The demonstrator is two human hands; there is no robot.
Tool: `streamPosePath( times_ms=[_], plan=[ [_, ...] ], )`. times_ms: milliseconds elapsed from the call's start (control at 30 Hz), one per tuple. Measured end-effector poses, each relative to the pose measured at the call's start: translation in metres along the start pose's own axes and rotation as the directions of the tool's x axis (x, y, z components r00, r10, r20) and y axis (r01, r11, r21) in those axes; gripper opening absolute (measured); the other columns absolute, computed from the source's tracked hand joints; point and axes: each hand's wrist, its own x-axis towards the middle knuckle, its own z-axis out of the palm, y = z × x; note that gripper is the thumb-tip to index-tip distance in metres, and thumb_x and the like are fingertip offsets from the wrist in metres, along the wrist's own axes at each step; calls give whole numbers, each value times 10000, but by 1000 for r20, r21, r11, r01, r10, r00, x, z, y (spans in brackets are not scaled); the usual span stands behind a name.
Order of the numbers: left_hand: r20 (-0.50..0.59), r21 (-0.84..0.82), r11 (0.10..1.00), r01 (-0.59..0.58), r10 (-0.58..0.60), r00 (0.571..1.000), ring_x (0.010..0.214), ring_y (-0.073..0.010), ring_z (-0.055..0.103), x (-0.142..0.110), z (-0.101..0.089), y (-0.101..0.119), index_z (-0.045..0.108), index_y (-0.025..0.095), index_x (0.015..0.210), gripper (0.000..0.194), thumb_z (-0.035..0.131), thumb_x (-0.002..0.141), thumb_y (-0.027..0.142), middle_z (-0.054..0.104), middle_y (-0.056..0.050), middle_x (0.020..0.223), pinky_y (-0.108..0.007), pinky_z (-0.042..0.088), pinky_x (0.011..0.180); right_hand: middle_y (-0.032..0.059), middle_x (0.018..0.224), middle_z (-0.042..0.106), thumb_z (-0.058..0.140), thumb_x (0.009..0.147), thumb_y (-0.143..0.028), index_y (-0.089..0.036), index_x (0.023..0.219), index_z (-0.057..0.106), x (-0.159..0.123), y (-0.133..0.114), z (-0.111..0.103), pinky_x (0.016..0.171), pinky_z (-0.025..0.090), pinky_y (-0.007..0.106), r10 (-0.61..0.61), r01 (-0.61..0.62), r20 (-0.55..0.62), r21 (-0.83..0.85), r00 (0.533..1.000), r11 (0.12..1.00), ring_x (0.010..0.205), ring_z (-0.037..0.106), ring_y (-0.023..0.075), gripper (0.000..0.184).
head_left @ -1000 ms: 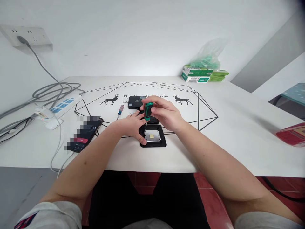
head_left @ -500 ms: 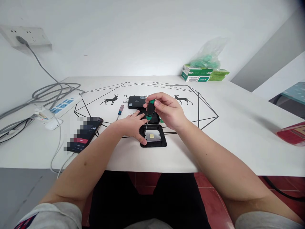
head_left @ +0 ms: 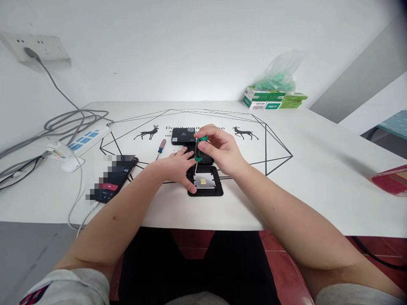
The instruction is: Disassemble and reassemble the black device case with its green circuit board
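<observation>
My right hand point(head_left: 221, 148) grips a green-and-black screwdriver point(head_left: 201, 148) by its handle. The thin shaft points down at the upper left corner of a metal plate point(head_left: 208, 177) with a yellowish square on it. That plate lies inside a black plastic housing point(head_left: 219, 191). My left hand point(head_left: 178, 167) is spread, its thumb on the housing's left edge and its fingers stretched towards a second black case part point(head_left: 207, 160) behind. Further back lies a black box-shaped device point(head_left: 182, 136) with labels, partly behind my right hand.
A second screwdriver point(head_left: 161, 146) lies left of the black parts. A phone point(head_left: 122, 178) with a cable is beside my left forearm. A power strip point(head_left: 85, 140) and coiled cords point(head_left: 63, 120) are at the left. Green-and-white boxes point(head_left: 265, 96) stand at the back, a red object point(head_left: 391, 180) at far right.
My right hand's fingers have shifted around the screwdriver handle, which is turned to show more green. The shaft stays at the same corner. My left hand holds its place.
</observation>
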Motion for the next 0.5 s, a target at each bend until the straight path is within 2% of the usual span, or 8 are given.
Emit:
streamPosePath(
  times_ms=[167, 233, 300, 400, 500],
  plan=[
    [7, 9, 1000, 15, -15, 1000, 1731, -498, -100, -1, -2, 2, 194, 260, 1829, 1392, 742, 731, 917, -19, -124, 1904, -689, 166, 1365, 60, 1180, 778, 705, 1007, -625, -292, 1229, 757, -2, -4, -1, 943, 673, 440, 138, -147, 63, 187, 988, 971, 1066, 764, 217, 404],
    [13, 1, 1000, 20, -20, 1000, 1731, -497, -109, -2, -3, 3, 190, 250, 1830, 1408, 750, 723, 918, -12, -123, 1905, -688, 158, 1369, 66, 1187, 774, 687, 1011, -647, -289, 1236, 751, -3, -4, 0, 963, 667, 444, 151, -160, 61, 195, 987, 968, 1090, 754, 221, 428],
    [14, -8, 1000, 19, -19, 1000, 1733, -486, -113, -3, -3, 4, 186, 248, 1830, 1399, 763, 730, 893, 2, -123, 1906, -684, 143, 1374, 57, 1172, 746, 716, 978, -680, -297, 1201, 766, -2, -2, 2, 955, 657, 431, 107, -107, 9, 140, 994, 984, 1085, 726, 214, 446],
    [3, -21, 1000, 8, -8, 1000, 1738, -470, -108, -3, -3, 5, 186, 264, 1828, 1371, 778, 740, 852, 34, -128, 1906, -686, 133, 1375, 32, 1112, 680, 856, 854, -681, -316, 1091, 801, 0, 1, 2, 877, 638, 394, -6, 6, -102, -4, 995, 1000, 1029, 672, 202, 439],
    [6, -6, 1000, 12, -12, 1000, 1738, -473, -102, -3, -3, 4, 203, 265, 1825, 1370, 771, 734, 869, 47, -132, 1904, -695, 132, 1372, 27, 1067, 673, 884, 847, -607, -315, 1044, 817, 2, 1, -1, 812, 617, 375, -40, 35, -103, -58, 994, 998, 982, 656, 198, 359]
  ],
)
